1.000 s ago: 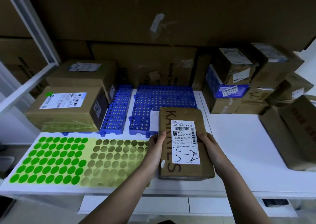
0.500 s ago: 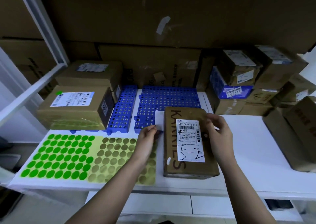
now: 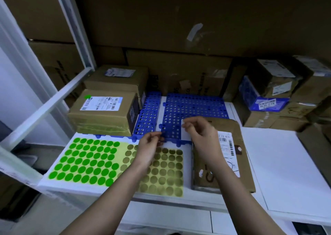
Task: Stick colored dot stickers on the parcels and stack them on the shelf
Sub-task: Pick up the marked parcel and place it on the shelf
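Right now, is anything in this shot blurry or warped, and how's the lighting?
Head view: both hands, left hand and right hand, are motion-smeared; the parcel's shipping label is too soft to read; the wide lens bows the shelf frame; light is dim on the cardboard behind, brighter on the white table.

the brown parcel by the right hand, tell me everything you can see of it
The flat brown cardboard parcel lies on the white shelf board, long side running away from the camera, right of the yellow sticker sheet. A white shipping label with barcodes and handwriting sits on top, along with dark printed lettering and small scuffs. The right forearm crosses over it; the right hand hovers past its far left corner. No coloured dot shows on it.
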Available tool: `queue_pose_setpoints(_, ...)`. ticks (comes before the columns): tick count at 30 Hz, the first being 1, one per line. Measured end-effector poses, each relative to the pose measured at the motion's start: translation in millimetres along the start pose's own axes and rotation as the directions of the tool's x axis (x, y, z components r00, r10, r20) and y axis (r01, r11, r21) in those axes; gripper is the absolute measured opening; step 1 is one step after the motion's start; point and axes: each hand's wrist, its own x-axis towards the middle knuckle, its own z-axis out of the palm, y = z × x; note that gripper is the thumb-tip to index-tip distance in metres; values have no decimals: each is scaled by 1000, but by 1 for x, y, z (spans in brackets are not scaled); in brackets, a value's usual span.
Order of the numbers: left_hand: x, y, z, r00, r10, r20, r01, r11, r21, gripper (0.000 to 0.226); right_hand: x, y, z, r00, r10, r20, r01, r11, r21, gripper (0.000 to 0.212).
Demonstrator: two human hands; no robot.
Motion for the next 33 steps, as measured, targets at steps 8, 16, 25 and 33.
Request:
queue_pose_setpoints(8,12,-13,-40,1000,-2,-2,2,985,174,24,-6,15,66,959,140,247,-95,978,-183,18)
queue_pose_setpoints(16,10,-33,-63,966,87,243,-238,667,706,38,-16,61,102,871,461,173,-354,830,-431,57)
queue_pose_setpoints(25,9,-45,-41,843,27,537,-527,243,815,66,-23,69,112,848,530,25,-479,784,-395,77)
queue_pose_setpoints(33,15,-53,-41,844,-9,536,-524,198,829,72,-12,73,105,851,524,29,-486,808,-333,79)
